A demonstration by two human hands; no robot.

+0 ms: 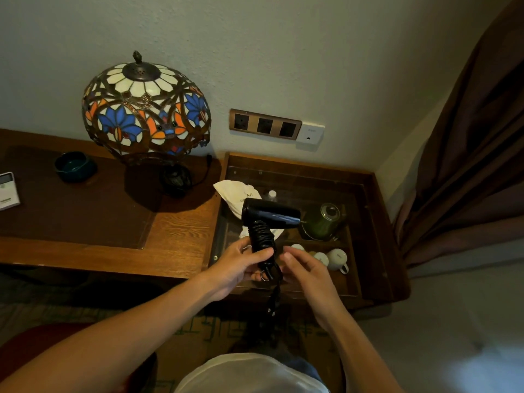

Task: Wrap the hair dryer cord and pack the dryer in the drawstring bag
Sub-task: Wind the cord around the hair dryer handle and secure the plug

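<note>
A black hair dryer (272, 214) is held upright over a glass-topped table, barrel pointing right. Its black cord (262, 236) is coiled around the handle; the loose end with the plug (273, 303) hangs down below my hands. My left hand (241, 265) grips the lower handle over the coils. My right hand (304, 269) is beside the cord's hanging end, fingers curled at it; whether it pinches the cord is unclear. A white drawstring bag (234, 195) lies crumpled on the glass behind the dryer.
A stained-glass lamp (146, 109) stands on the wooden desk (175, 239) at left, with a dark bowl (74, 165) and a remote (8, 191). Under the glass top sit a green kettle (323, 222) and white cups (336, 258). Wall sockets (265, 124) behind, curtain (467, 165) right.
</note>
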